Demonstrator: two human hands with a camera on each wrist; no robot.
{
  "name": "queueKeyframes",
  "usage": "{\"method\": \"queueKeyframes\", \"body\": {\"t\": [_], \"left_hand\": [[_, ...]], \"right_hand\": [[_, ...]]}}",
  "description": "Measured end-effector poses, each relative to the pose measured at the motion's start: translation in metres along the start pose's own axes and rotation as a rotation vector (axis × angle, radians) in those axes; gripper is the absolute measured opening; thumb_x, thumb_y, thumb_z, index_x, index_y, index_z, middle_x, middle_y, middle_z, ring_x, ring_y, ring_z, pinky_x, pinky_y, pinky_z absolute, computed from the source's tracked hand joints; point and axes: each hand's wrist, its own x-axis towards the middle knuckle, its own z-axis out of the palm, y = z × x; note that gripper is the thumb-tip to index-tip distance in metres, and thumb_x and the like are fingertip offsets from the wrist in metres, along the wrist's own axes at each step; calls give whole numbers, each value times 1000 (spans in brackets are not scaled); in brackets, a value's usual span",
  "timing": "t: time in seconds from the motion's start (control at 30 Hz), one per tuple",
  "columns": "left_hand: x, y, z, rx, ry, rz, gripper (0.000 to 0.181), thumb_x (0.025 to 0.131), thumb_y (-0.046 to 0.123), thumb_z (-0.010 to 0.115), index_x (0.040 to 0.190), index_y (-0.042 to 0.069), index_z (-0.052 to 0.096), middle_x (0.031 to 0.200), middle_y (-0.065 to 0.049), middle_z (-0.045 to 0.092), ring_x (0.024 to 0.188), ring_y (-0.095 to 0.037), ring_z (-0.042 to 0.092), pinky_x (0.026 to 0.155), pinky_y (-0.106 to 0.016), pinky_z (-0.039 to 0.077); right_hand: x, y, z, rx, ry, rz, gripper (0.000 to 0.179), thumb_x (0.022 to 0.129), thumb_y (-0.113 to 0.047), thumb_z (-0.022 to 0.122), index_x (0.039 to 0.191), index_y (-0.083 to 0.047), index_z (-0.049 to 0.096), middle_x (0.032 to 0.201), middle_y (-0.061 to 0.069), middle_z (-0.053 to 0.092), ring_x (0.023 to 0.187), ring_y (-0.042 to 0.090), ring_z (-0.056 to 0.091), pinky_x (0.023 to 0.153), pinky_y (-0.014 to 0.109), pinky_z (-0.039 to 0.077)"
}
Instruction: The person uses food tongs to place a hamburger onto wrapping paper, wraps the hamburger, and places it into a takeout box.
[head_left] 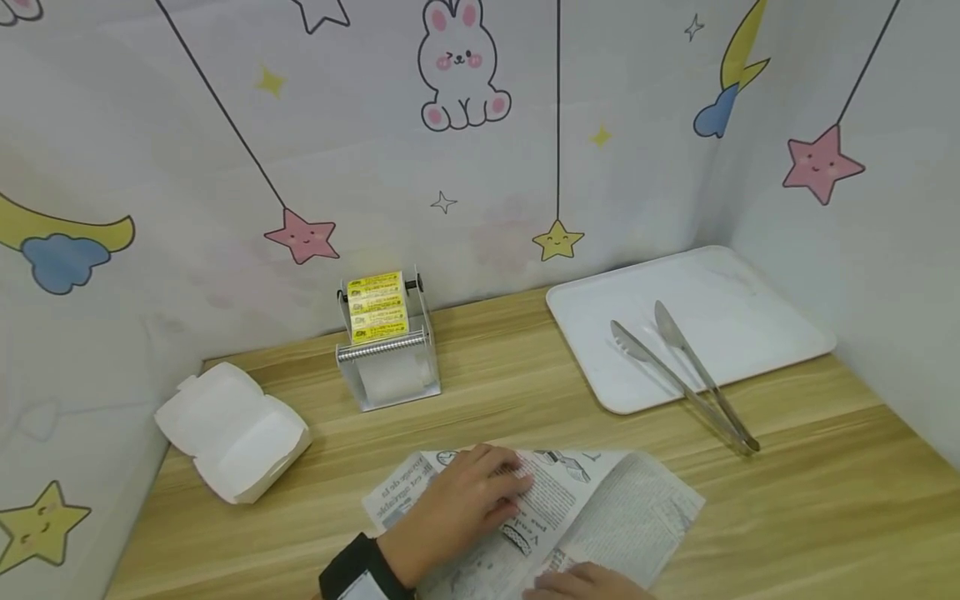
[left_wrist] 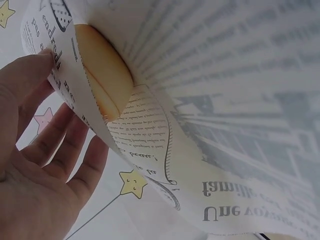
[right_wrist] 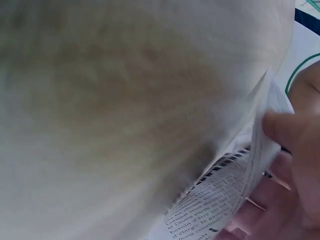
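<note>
A sheet of newspaper-print wrapping paper is folded over itself at the front of the table. My left hand lies over the fold, and in the left wrist view its thumb and fingers pinch the paper's edge. Inside the fold there sits a golden bun with a seam along its side; the paper hides it from the head view. Low in the head view, my right hand is at the paper's near edge. Its thumb and fingers grip a paper flap in the right wrist view.
A white clamshell box stands with its lid up at the left. Behind the paper is a metal dispenser with a roll of yellow labels. Metal tongs lean across the rim of a white tray at the right.
</note>
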Motion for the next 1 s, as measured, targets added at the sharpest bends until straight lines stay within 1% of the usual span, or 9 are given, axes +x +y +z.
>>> {"method": "queueKeyframes", "body": {"t": [0.07, 0.13, 0.2, 0.27, 0.4, 0.6, 0.77, 0.87, 1.0], "left_hand": [[0, 0, 0, -3, 4, 2, 32, 91, 26, 78, 121, 17, 75, 127, 1, 63, 119, -14, 57, 102, -35, 49], [0, 0, 0, 0, 1, 2, 31, 91, 25, 78, 120, 17, 75, 127, 1, 63, 118, -14, 57, 102, -34, 49], [-1, 1, -1, 1, -5, -2, 30, 91, 25, 78, 120, 17, 75, 127, 1, 62, 118, -14, 56, 102, -34, 48], [-1, 1, -1, 3, -11, -6, 29, 91, 24, 78, 119, 17, 75, 127, 2, 62, 118, -14, 56, 102, -34, 48], [-1, 1, -1, 1, -8, -13, 28, 92, 25, 78, 119, 18, 75, 126, 2, 61, 117, -13, 56, 102, -33, 48], [-2, 1, -1, 6, 2, -4, 28, 91, 25, 78, 118, 17, 75, 125, 2, 61, 117, -14, 56, 100, -34, 49], [-4, 1, 1, 9, 7, 2, 27, 91, 25, 79, 116, 17, 75, 124, 2, 61, 115, -14, 55, 99, -33, 49], [-3, 0, 0, 2, 5, 5, 26, 91, 25, 79, 115, 17, 75, 124, 2, 61, 114, -13, 55, 99, -33, 49], [-3, -2, -1, -12, 19, 23, 22, 92, 23, 76, 114, 17, 75, 121, 2, 61, 110, -12, 55, 93, -31, 50]], "right_hand": [[7, 4, -12, 46, 54, 24, 34, 93, -48, 68, 119, -25, 70, 113, -13, 66, 101, 1, 59, 77, 9, 41], [13, 7, -23, 82, 106, 70, 28, 89, -45, 73, 109, -25, 71, 101, -14, 62, 88, -3, 54, 70, 5, 34], [16, 10, -33, 64, 156, 110, 26, 84, -46, 76, 101, -27, 72, 92, -15, 57, 77, -6, 47, 63, 4, 30], [19, 11, -42, 59, 160, 151, 26, 83, -48, 76, 99, -27, 74, 88, -15, 55, 68, -9, 41, 57, 2, 27], [20, 12, -52, 111, 123, 215, 28, 88, -47, 75, 100, -22, 76, 84, -14, 61, 61, -13, 43, 49, 3, 31], [15, 12, -52, 269, 103, 287, 28, 94, -43, 71, 106, -17, 74, 90, -11, 65, 76, -8, 55, 56, 5, 41], [15, 19, -50, 219, 126, 280, 33, 90, -50, 72, 104, -20, 70, 90, -14, 60, 80, -7, 50, 58, 3, 35], [20, 30, -52, 177, 214, 263, 22, 83, -37, 81, 92, -23, 67, 83, -18, 58, 75, -5, 45, 60, 3, 32], [27, 50, -56, 185, 305, 294, 16, 89, -27, 79, 80, -25, 66, 88, -15, 62, 81, 2, 52, 71, 14, 44]]}}
